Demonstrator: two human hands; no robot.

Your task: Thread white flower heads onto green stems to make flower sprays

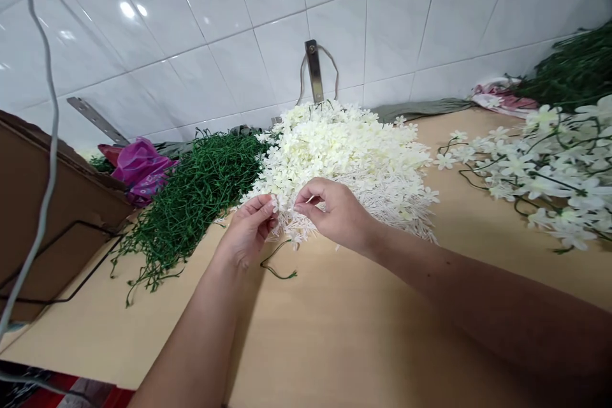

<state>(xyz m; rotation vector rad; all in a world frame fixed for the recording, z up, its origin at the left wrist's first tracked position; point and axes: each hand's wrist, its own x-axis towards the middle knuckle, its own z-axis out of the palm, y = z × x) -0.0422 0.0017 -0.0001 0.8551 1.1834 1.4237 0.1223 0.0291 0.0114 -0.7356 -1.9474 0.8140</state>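
The left hand [248,226] pinches a small white flower [274,203] between thumb and finger, over the near edge of the flower pile [349,140] on the desk [344,331]. The right hand [335,211] is beside it, thumb and finger curved toward each other; whether they grip something, I cannot tell. The flower should be very light, with soft petals that may bend easily, so the narrow base seems the better place to hold. Fingertips partly cover it, and its pale colour mixes with the pile behind.
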